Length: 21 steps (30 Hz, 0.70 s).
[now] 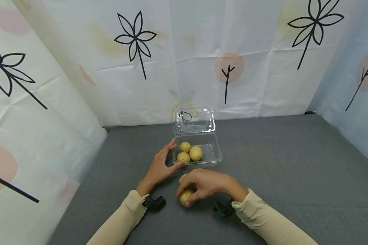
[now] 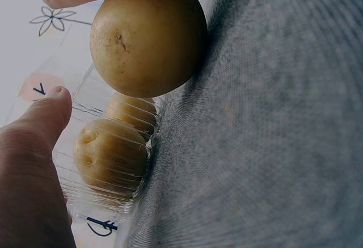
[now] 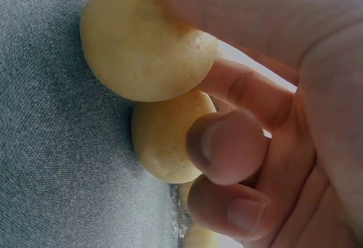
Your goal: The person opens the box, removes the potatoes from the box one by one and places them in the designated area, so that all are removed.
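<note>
Starting at the far left, a pale cloth drape printed with black flowers and pink blots runs beside a grey table covering. Next come a cream sleeve and a black wrist device, then the left hand, its thumb and fingers spread apart, fingertips at the left side of a clear plastic box. The thumb reaches its front left corner, partly covering that edge.

The box has its lid raised at the back, with the rear drape visible through it. Inside, all in the left and middle part, sit a small potato at the back left, a front-left potato and a larger potato to their right; the floor further right is bare.

In front of the box, a loose potato lies on the covering, mostly masked by the right hand. That hand pinches a nearer potato between thumb and finger; whether it is off the covering cannot be told. Further right are a second wrist device, another cream sleeve and a bluish side drape.
</note>
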Each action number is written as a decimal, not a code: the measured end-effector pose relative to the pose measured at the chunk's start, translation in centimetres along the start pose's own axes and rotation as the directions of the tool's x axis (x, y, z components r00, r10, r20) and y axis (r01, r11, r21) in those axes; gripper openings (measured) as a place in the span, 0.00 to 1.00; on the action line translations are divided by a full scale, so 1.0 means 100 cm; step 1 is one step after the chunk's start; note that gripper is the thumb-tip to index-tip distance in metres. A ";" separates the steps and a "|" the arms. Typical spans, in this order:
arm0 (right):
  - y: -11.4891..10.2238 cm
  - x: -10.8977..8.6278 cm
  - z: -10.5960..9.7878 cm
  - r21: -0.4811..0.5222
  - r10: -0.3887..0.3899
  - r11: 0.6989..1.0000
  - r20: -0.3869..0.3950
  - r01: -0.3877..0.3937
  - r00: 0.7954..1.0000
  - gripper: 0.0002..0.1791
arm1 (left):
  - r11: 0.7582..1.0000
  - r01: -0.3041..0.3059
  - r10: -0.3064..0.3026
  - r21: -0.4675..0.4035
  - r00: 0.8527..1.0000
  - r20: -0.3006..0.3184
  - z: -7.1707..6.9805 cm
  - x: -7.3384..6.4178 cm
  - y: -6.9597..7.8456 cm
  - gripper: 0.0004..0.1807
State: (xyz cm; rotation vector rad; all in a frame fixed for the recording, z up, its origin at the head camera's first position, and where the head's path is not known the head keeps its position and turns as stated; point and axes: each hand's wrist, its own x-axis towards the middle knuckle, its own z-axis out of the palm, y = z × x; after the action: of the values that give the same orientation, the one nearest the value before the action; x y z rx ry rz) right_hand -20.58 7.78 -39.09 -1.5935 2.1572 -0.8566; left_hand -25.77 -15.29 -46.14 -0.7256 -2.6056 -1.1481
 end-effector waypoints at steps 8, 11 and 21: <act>-0.002 0.000 0.001 -0.059 0.034 0.998 0.007 -0.034 0.999 0.16 | 1.000 0.004 -0.004 -0.001 1.000 -0.001 0.000 0.000 0.000 0.37; -0.002 0.000 0.001 -0.073 0.041 0.997 0.007 -0.040 0.999 0.16 | 1.000 0.002 -0.002 -0.001 1.000 -0.001 0.000 0.000 0.001 0.37; -0.005 -0.001 0.001 -0.064 0.055 0.997 0.026 -0.053 0.998 0.17 | 1.000 -0.010 0.010 -0.011 1.000 -0.004 -0.001 0.000 0.001 0.38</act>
State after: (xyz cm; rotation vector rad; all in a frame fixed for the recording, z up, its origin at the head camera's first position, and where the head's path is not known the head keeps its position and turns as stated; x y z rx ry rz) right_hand -20.17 7.72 -38.84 -1.5591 2.2181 -0.7519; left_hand -25.71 -15.32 -46.07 -0.7364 -2.5917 -1.1603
